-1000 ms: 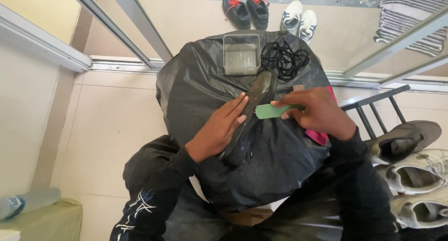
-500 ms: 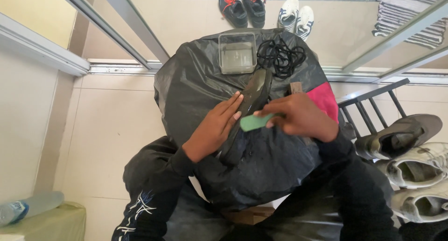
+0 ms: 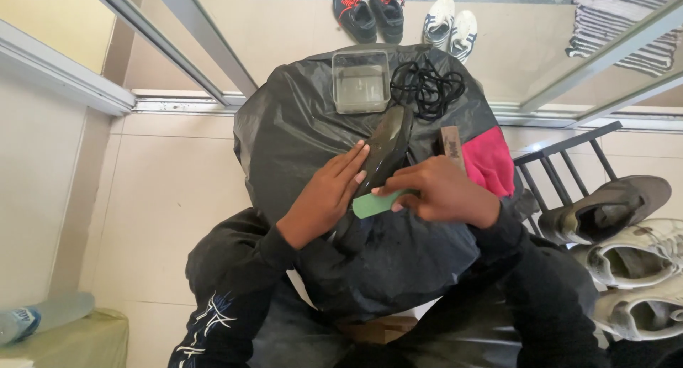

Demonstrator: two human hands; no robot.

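A: Where are your hands, and what do they hold?

B: You sit over a surface draped in a black plastic sheet [image 3: 299, 126]. Your left hand [image 3: 329, 191] lies flat, fingers together, steadying a dark insole [image 3: 385, 144] that points away from you up the middle of the sheet. Your right hand [image 3: 445, 191] is pinched shut on a green cloth [image 3: 375, 204], pressed against the near end of the insole, just beside your left fingertips.

A: What lies beyond the insole?

B: At its far tip stands a clear plastic tub [image 3: 361, 81]. To the right of the tub a tangle of black laces [image 3: 427, 89] rests on the sheet. A small brown block [image 3: 451, 142] lies just past your right hand, touching a pink cloth [image 3: 489, 159] at the sheet's right edge.

A: And around you?

B: A black pair of shoes [image 3: 370, 12] and a white pair of shoes [image 3: 448, 23] sit on the floor beyond the sheet. A black metal rack [image 3: 562, 154] stands at your right, with a grey shoe [image 3: 612, 208] and white sneakers [image 3: 640, 268] beside it. A plastic bottle [image 3: 43, 317] lies at lower left.
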